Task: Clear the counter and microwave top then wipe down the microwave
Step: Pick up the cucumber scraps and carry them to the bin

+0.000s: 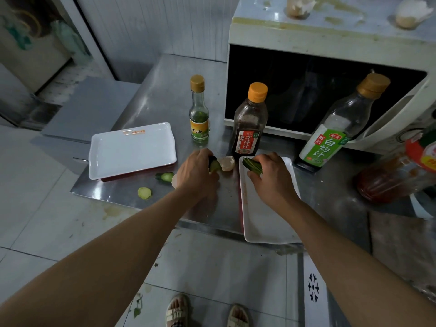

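Fingers of the left hand (197, 171) curl around a cucumber piece (214, 165) at frame centre, over the steel counter (151, 95). Just right, the right hand (269, 175) pinches cucumber peel strips (252, 165) above the near white tray (266, 223). An eggshell (227, 162) lies between the hands. Left of centre sit two cucumber scraps (165, 177) and another tray (132, 149). Behind stand three sauce bottles (249, 121), then the microwave (330, 67) at upper right, with eggshells (298, 7) on top.
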`<state>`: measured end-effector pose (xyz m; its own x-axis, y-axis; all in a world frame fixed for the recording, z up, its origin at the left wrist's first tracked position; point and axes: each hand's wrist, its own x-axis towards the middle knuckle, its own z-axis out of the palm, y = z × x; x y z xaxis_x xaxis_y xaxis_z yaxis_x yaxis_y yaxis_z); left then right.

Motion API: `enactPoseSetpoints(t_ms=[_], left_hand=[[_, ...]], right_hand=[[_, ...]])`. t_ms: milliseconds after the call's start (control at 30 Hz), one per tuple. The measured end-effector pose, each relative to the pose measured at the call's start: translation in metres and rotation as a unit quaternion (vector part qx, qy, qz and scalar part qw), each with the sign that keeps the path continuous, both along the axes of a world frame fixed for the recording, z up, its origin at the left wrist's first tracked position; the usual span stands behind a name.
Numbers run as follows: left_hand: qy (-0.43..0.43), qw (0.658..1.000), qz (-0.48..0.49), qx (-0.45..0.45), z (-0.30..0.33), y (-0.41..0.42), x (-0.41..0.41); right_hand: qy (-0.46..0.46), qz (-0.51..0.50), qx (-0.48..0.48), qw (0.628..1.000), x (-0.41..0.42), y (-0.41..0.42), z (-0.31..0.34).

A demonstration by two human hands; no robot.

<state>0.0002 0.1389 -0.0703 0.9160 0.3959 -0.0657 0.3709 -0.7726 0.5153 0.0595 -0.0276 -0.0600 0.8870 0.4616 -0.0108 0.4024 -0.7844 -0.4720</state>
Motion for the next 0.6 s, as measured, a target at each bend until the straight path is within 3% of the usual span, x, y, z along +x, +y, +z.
enactPoseSetpoints(t_ms=[600], left_hand=[[-0.062,0.994,0.048,-0.081,0.046,0.031,-0.044]], right_hand=[[-0.026,0.009,-0.002,1.0,-0.033,0.031,0.049]])
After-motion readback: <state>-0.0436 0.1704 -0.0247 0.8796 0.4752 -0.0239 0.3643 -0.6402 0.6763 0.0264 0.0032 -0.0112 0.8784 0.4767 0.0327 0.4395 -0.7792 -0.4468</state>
